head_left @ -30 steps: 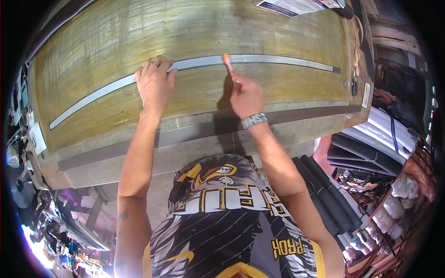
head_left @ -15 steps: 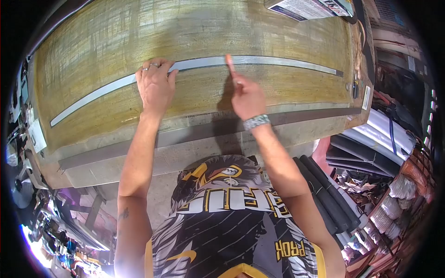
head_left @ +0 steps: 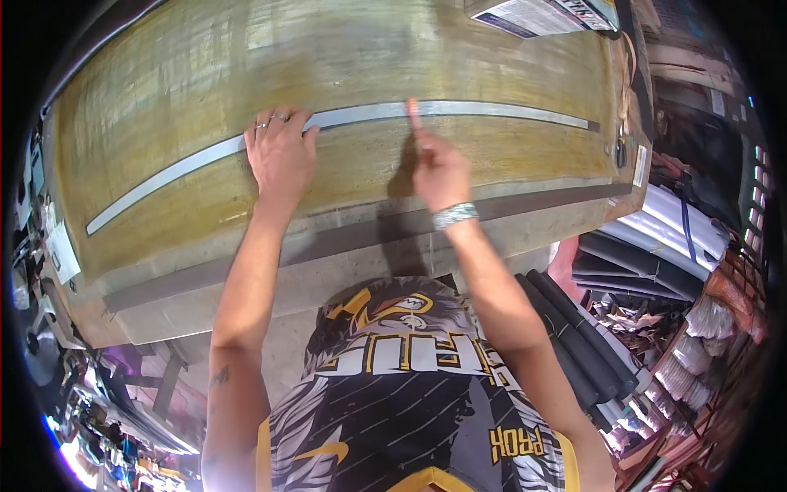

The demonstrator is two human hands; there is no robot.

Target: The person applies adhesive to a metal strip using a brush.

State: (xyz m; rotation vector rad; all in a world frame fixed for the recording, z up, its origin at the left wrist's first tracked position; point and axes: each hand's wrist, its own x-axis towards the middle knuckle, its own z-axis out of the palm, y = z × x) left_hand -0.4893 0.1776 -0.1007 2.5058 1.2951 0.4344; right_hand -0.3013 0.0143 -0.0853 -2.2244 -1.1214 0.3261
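Observation:
A long, narrow light-grey strip (head_left: 193, 162) with dark edges lies across a yellowish, stained work surface (head_left: 344, 172). It looks curved through the wide lens. My left hand (head_left: 280, 160), with rings on it, rests flat over the strip left of its middle, fingers bent across the far edge. Over the strip to the right is my right hand (head_left: 443, 170), with a patterned band at the wrist. Its fingers are curled, and a slim orange-tipped shape reaches from it to the strip. Blur hides whether this is a finger or a small tool.
A printed box or can (head_left: 541, 16) stands at the table's far right. A white card (head_left: 62, 252) lies at the left edge. Rolls of dark material (head_left: 582, 348) and pale rolls (head_left: 676, 225) lean at the right. Shelves with wrapped bundles (head_left: 693, 353) stand beyond them.
My right hand has moved slightly right along the strip. My left hand stays over the strip and appears a little further right. The whole view has tilted slightly.

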